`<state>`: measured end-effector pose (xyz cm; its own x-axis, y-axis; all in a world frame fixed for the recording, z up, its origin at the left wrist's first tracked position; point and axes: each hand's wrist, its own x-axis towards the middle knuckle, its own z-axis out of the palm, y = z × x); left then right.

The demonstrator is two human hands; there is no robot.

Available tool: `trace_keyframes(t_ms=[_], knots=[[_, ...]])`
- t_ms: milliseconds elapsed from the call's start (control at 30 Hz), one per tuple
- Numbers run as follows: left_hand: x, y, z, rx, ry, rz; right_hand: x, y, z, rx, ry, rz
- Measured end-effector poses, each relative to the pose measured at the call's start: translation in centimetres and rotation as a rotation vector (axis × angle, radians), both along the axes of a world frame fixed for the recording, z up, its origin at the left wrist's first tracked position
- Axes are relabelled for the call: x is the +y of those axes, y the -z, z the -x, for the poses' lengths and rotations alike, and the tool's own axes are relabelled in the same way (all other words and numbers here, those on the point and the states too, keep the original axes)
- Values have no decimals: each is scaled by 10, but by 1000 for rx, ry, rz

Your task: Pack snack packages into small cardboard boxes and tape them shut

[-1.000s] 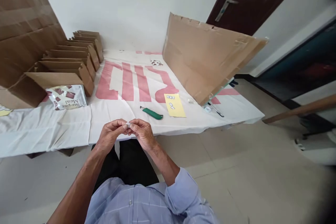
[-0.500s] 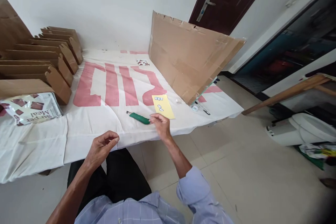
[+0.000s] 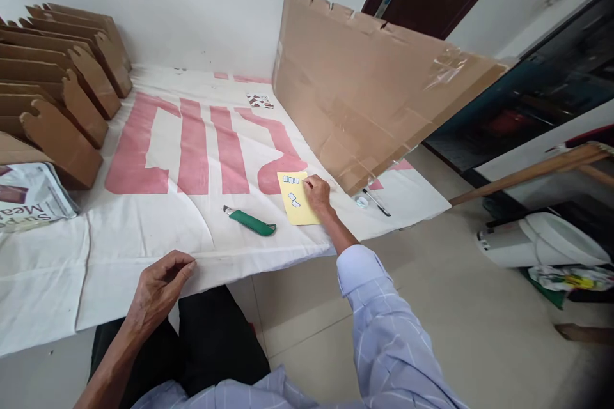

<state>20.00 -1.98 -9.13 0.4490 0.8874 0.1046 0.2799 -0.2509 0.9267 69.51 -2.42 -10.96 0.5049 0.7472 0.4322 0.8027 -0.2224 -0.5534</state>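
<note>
My right hand (image 3: 317, 195) reaches out over a yellow paper card (image 3: 295, 206) that lies on the white cloth (image 3: 158, 217) with big red letters. Its fingers are pinched together at the card's right edge, close to several small white pieces (image 3: 290, 180) stuck on the card; what the fingertips hold is too small to see. My left hand (image 3: 158, 287) rests at the near edge of the cloth, fingers curled loosely, nothing visible in it. A green utility knife (image 3: 252, 222) lies between the two hands, left of the card.
A large cardboard sheet (image 3: 364, 96) leans upright at the table's right. Folded cardboard boxes (image 3: 62, 102) stand in a row at the left, with a printed packet (image 3: 29, 195) before them. A pen (image 3: 377, 202) and small cap lie near the right corner. Floor and door are beyond.
My hands, first pinched together on a small white piece near my lap, parted. The right hand reached forward to the yellow card; the left dropped to the cloth's edge.
</note>
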Motion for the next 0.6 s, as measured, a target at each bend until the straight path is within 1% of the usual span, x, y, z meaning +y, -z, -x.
trace_keyframes(t_ms=[133,233,600], knots=[[1,8,3,-5,-9,13,3,9,-10,-96,-7,57],[0,11,4,-3,3,1,6,12,-15,-151,-6,86],[-1,3,0,14,0,-13,11,17,-25,-249,-25,116]])
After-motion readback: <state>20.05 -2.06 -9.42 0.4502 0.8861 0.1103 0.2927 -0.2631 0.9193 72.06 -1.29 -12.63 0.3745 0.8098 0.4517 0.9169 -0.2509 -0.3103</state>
